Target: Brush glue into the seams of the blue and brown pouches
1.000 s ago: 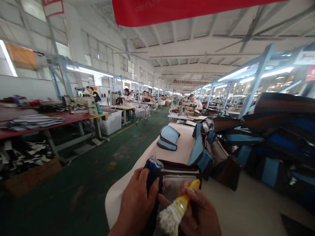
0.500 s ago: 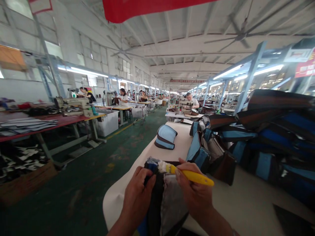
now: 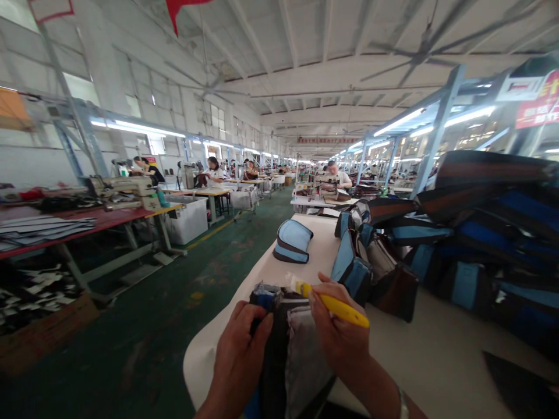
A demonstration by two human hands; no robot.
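Observation:
A black, blue and grey fabric piece (image 3: 301,349) lies at the near edge of the pale table (image 3: 414,361). Pinched in my left hand (image 3: 244,346) is its left upper edge, near a blue patch. My right hand (image 3: 343,329) grips a brush (image 3: 343,308) with a yellow handle; its whitish bristles point left, just above the fabric's top edge. Farther up the table sits a light blue piece with black trim (image 3: 293,240), touched by neither hand.
A large heap of blue, black and brown pieces (image 3: 467,238) fills the table's right side. A dark flat sheet (image 3: 519,384) lies at lower right. Left of the green floor (image 3: 174,314) stands a red-topped table (image 3: 105,224) with a sewing machine (image 3: 126,192). People sit at machines farther back.
The brush has lifted slightly off the blue corner and now sits above the fabric's top edge. My left hand keeps its hold. The whole view has shifted a little.

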